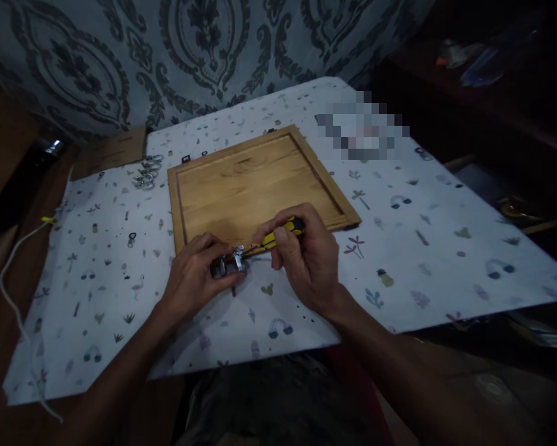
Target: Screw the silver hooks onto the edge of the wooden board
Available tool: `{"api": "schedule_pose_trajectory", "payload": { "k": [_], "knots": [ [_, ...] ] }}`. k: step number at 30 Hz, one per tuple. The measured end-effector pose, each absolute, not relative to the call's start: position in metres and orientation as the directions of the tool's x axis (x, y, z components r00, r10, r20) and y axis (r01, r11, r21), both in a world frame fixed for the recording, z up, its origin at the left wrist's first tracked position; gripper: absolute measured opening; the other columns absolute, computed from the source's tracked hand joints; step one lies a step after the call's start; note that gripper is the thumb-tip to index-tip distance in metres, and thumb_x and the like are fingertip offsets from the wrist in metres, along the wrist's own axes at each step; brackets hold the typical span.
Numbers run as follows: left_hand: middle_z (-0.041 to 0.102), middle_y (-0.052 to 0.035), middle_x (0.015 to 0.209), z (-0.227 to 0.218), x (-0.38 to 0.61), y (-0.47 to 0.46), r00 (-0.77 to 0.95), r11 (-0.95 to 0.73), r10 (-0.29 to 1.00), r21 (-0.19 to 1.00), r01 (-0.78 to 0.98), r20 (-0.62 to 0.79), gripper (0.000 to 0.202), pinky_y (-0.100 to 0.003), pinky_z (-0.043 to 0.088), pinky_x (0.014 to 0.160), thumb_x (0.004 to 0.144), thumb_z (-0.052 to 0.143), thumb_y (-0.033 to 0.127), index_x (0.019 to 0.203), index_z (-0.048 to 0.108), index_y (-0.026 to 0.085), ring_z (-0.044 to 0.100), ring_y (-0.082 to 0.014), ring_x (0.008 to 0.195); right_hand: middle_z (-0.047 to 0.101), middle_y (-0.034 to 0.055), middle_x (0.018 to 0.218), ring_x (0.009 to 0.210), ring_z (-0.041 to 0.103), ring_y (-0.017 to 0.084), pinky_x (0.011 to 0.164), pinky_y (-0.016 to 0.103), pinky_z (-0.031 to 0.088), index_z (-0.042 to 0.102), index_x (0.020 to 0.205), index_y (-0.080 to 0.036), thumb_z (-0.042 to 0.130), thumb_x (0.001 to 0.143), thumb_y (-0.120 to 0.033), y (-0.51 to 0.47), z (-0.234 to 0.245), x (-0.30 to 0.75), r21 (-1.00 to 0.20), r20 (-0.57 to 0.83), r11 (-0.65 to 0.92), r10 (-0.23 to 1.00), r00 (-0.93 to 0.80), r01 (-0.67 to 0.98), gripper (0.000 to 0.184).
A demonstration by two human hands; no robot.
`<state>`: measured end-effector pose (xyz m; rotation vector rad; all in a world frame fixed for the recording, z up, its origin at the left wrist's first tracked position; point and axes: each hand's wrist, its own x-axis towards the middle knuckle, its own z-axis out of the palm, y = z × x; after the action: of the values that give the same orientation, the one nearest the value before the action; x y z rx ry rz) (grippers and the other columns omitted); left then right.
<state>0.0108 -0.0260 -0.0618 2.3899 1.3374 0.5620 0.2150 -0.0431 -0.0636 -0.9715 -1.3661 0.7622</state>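
Observation:
A square wooden board (254, 179) with a raised rim lies on a patterned white cloth (399, 248). At its near edge my left hand (197, 275) is closed on a small shiny metal fitting (232, 262), pressing it against the board's front rim. My right hand (306, 257) grips a yellow and black screwdriver (278, 236), whose tip points left at the fitting.
A bunch of more metal fittings (147, 172) lies on the cloth beyond the board's left corner, with small dark parts (132, 239) scattered nearby. A brown cardboard piece (111, 152) lies at the back left. A white cord (13, 297) runs along the left side.

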Motion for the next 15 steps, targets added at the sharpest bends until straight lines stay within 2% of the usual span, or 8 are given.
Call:
{"api": "schedule_pose_trajectory", "payload": {
  "k": [4, 7, 10, 15],
  "knots": [
    [0.067, -0.0037, 0.098, -0.062, 0.012, -0.026, 0.475, -0.495, 0.864, 0.464, 0.735, 0.17, 0.027, -0.035, 0.051, 0.077, 0.08, 0.083, 0.035, 0.102, 0.074, 0.023, 0.065, -0.0228, 0.092, 0.072, -0.0013, 0.085, 0.045, 0.051, 0.006, 0.044, 0.021, 0.042, 0.053, 0.1, -0.024, 0.051, 0.104, -0.044, -0.047, -0.058, 0.216, -0.887, 0.461, 0.458, 0.88, 0.112, 0.052, 0.021],
    [0.066, -0.0032, 0.096, -0.06, 0.013, -0.025, 0.473, -0.49, 0.866, 0.46, 0.741, 0.161, 0.026, -0.034, 0.051, 0.076, 0.081, 0.082, 0.037, 0.101, 0.074, 0.023, 0.065, -0.0223, 0.09, 0.074, 0.0005, 0.084, 0.059, 0.062, 0.011, 0.052, 0.025, 0.048, 0.058, 0.099, -0.024, 0.055, 0.103, -0.04, -0.051, -0.048, 0.22, -0.85, 0.522, 0.503, 0.843, 0.128, 0.154, 0.016],
    [0.066, -0.0028, 0.095, -0.057, 0.015, -0.026, 0.476, -0.485, 0.867, 0.455, 0.747, 0.143, 0.025, -0.033, 0.049, 0.074, 0.082, 0.081, 0.037, 0.1, 0.074, 0.022, 0.063, -0.0219, 0.09, 0.074, 0.0006, 0.085, 0.065, 0.065, 0.014, 0.059, 0.028, 0.052, 0.061, 0.098, -0.027, 0.058, 0.102, -0.037, -0.054, -0.038, 0.222, -0.833, 0.538, 0.51, 0.837, 0.098, 0.216, 0.012],
    [0.066, -0.0015, 0.094, -0.054, 0.016, -0.027, 0.472, -0.467, 0.875, 0.449, 0.762, 0.11, 0.024, -0.033, 0.046, 0.073, 0.08, 0.083, 0.038, 0.097, 0.075, 0.022, 0.062, -0.0222, 0.091, 0.075, -0.0008, 0.091, 0.054, 0.062, 0.013, 0.048, 0.028, 0.048, 0.058, 0.102, -0.029, 0.055, 0.103, -0.038, -0.055, -0.038, 0.213, -0.84, 0.533, 0.515, 0.842, 0.085, 0.168, 0.009]
  ]
}}
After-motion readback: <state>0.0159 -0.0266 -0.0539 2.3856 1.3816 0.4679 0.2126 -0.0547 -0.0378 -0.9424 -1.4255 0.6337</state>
